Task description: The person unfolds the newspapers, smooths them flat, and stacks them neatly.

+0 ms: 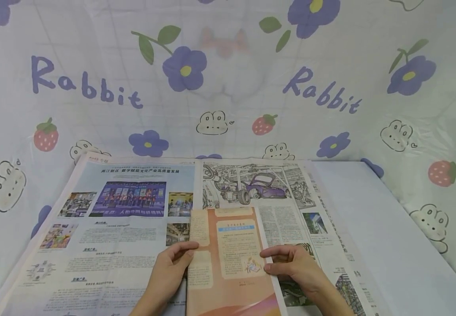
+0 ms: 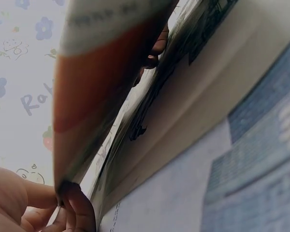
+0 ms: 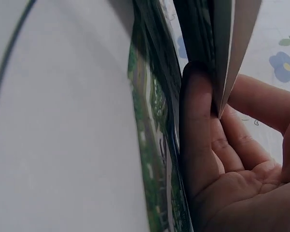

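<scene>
A folded newspaper (image 1: 236,289) with an orange printed face stands in front of me, held between my two hands. On its left edge, my left hand (image 1: 169,268) pinches it between thumb and fingers. My right hand (image 1: 294,267) pinches the opposite edge at about the same height. In the left wrist view the paper's orange side (image 2: 94,87) tilts above the spread below. Several layers show at the edge in the right wrist view, where the right thumb and fingers (image 3: 197,111) grip from both sides.
Beneath lies a large open newspaper (image 1: 133,245) with photos and a purple car drawing (image 1: 267,186). To its right is a bare white table surface (image 1: 374,219). A curtain (image 1: 228,101) printed with flowers, rabbits and strawberries hangs behind and at the sides.
</scene>
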Motion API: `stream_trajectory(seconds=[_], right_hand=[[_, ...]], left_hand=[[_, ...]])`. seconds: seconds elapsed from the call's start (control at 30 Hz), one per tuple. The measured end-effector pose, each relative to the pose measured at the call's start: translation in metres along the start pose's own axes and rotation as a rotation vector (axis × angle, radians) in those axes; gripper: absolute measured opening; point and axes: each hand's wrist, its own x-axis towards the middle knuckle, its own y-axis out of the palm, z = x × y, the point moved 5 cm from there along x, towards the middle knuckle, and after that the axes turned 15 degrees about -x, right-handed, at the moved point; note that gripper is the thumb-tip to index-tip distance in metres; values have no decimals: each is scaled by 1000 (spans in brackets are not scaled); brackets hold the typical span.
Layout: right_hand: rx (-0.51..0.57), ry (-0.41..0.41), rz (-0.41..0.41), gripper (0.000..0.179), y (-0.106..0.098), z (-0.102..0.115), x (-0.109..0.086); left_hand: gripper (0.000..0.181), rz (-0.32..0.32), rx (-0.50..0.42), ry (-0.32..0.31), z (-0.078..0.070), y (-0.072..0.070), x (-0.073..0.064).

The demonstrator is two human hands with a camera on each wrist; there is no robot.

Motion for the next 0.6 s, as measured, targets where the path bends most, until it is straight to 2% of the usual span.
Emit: stream_trajectory(seconds=[0.2,0.27,0.43,0.53,0.6], right_hand=[[-5,6,-39,33,1,0,0],[-13,4,-56,31,0,0,1],[-30,2,-84,29,0,2,1],[-41,6,-108,32,-1,3,0],[-49,12,-135,39,-2,4,0]], left_hand=[[28,-27,-12,-3,-2,-4,-1],[30,-49,10,9,-3,-6,0],[26,-86,129,105,-13,-4,-2],[24,-38,211,189,-23,8,-7],[24,24,244,240,-28,21,-12]])
